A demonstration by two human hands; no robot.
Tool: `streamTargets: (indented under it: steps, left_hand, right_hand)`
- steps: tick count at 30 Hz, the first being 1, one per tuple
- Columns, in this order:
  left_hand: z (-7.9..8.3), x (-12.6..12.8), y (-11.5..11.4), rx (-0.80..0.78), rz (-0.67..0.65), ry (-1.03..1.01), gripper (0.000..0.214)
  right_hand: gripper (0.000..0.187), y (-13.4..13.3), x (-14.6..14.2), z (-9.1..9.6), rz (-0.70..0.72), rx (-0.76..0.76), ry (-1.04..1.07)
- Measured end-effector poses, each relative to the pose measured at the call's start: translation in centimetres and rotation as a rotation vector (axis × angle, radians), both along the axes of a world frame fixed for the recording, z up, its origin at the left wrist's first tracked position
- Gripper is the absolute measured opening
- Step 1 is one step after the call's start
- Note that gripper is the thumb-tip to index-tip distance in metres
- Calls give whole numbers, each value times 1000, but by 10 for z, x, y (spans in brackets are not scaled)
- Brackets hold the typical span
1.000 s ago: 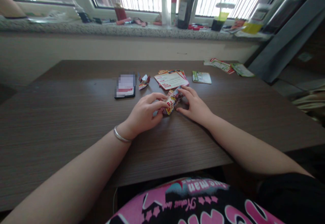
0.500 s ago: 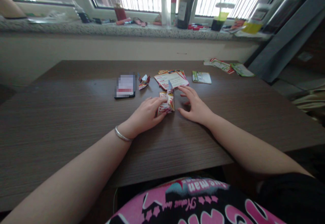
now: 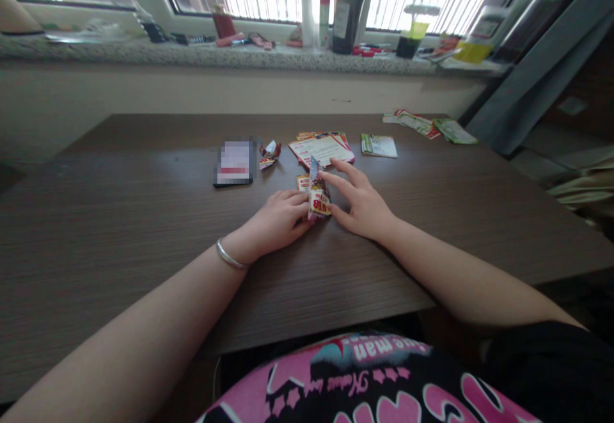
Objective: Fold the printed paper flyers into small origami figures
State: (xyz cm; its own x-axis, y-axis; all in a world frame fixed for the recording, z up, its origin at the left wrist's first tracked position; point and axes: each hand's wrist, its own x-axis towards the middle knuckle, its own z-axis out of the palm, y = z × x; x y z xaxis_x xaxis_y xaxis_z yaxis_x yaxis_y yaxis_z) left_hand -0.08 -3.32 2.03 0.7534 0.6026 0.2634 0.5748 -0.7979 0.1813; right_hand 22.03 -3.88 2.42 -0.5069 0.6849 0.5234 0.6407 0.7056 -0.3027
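Note:
A folded piece of colourful printed paper [image 3: 320, 202] lies on the table in front of me, with a flap standing up along its right part and a pale pointed tip at the far end. My left hand [image 3: 283, 218] has its fingers closed over the left side of the paper, holding it down; its fingertips are partly hidden behind the flap. At the right edge is my right hand [image 3: 362, 199], fingers spread, with the index fingertip against the flap and the thumb close to its near end. Just beyond lies a stack of printed leaflets [image 3: 323, 150].
A small folded paper piece [image 3: 270, 154] sits beside a phone [image 3: 233, 164] with a blurred screen. To the right are a small stack of green-white cards [image 3: 378, 146] and several paper strips [image 3: 417, 123]. Bottles and small items line the granite windowsill [image 3: 268, 57].
My right hand has moved left onto the paper's edge. The flap now stands up and shows a red-printed face. My left fingers have drawn back slightly left.

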Motion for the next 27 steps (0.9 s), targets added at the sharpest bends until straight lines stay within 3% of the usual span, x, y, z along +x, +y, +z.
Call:
streamTargets:
  steps: [6,19,27]
  left_hand:
    - [0,1,-2,-1,20,-8,24]
    - [1,-5,-4,-70,23,28,39]
    - [10,-7,-2,-113,65,58,37]
  right_hand:
    - [71,-2,-3,1,104,-10,-57]
    - [49,7,8,-3,-105,-116,126]
    - [55,23,20,-18,-164,-259,107]
